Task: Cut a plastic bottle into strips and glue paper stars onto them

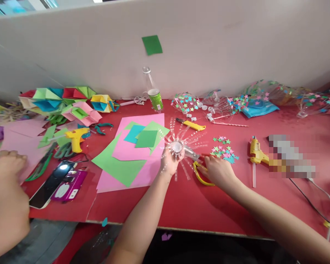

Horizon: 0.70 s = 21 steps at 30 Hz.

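A clear plastic bottle piece (177,147), cut into many thin strips that fan out all round, is held in my left hand (170,161) with its round neck end facing up. My right hand (218,170) has its fingers closed round a pair of scissors (199,175) with yellow handles. Their blades point left, among the strips beside my left hand; whether they touch a strip I cannot tell. Just beyond the strips lies a yellow utility knife (194,125). Small coloured paper stars (222,150) are scattered to the right, past my right hand.
Pink and green paper sheets (121,161) lie left of centre. Behind them stands a clear bottle (154,97). Yellow glue guns rest left (77,138) and right (255,151). Star-covered plastic pieces (185,102) line the wall. Another person's arm (8,198) reaches in at far left, near a phone (51,185).
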{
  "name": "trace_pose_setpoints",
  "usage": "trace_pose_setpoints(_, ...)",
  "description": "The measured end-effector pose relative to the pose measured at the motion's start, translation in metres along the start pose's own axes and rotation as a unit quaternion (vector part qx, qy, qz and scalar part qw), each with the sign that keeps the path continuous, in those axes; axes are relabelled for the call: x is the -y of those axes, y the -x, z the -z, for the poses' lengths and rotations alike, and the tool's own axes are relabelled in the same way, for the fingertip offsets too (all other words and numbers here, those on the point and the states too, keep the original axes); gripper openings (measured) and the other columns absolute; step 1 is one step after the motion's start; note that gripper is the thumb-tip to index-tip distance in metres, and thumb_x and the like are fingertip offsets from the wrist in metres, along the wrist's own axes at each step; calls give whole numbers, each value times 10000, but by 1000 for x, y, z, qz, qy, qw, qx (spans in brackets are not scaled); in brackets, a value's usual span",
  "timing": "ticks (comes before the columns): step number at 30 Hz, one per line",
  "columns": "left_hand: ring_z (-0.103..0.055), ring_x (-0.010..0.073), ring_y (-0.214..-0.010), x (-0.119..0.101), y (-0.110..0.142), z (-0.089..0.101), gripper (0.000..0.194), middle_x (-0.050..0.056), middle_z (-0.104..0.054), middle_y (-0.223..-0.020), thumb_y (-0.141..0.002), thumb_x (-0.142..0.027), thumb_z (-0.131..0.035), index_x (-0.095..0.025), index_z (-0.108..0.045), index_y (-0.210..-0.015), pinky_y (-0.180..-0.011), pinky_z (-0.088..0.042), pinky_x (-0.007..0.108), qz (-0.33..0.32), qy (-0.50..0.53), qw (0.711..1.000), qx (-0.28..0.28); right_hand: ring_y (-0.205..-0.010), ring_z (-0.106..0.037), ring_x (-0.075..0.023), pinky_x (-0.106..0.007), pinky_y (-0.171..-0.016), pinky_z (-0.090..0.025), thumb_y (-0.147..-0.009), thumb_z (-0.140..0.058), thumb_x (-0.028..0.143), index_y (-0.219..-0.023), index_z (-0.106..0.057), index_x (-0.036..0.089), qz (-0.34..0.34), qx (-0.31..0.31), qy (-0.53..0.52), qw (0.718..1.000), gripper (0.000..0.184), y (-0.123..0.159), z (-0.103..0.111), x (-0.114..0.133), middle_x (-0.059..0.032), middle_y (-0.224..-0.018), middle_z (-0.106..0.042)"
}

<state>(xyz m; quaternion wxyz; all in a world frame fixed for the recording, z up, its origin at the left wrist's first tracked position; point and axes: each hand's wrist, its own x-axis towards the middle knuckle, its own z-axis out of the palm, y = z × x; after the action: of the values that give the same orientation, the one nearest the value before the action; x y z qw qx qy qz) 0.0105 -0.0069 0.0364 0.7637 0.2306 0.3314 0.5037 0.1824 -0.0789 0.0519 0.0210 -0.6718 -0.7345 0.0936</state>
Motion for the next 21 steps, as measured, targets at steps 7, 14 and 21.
trace_pose_setpoints(7, -356, 67, -417, 6, 0, -1, 276, -38, -421, -476, -749, -425, -611, -153, -577, -720, -414, -230, 212, 32, -32, 999, 20, -641, -634, -165, -283, -639, -460, -940, -499, 289, -842, -620, 207, 52, -304, -189, 932, 176, 7, 69, -8, -42, -728, -677)
trace_pose_setpoints(14, -435, 87, -454, 21, -2, 4, 197, -18, -535, -562, -745, -364, -632, -179, -564, -736, -422, -273, 217, 36, -28, 999, -26, -760, -607, -183, -307, -678, -487, -932, -483, 178, -861, -615, 178, 248, -291, -241, 892, 149, 8, 72, 18, -78, -828, -673)
trace_pose_setpoints(21, -522, 112, -533, 17, -1, -2, 116, 9, -618, -641, -707, -267, -630, -173, -614, -772, -458, -331, 217, 28, -5, 1000, 12, -826, -554, -204, -370, -854, -412, -913, -564, 192, -863, -669, 182, 234, -260, -203, 914, 117, -3, 53, 13, -52, -826, -705)
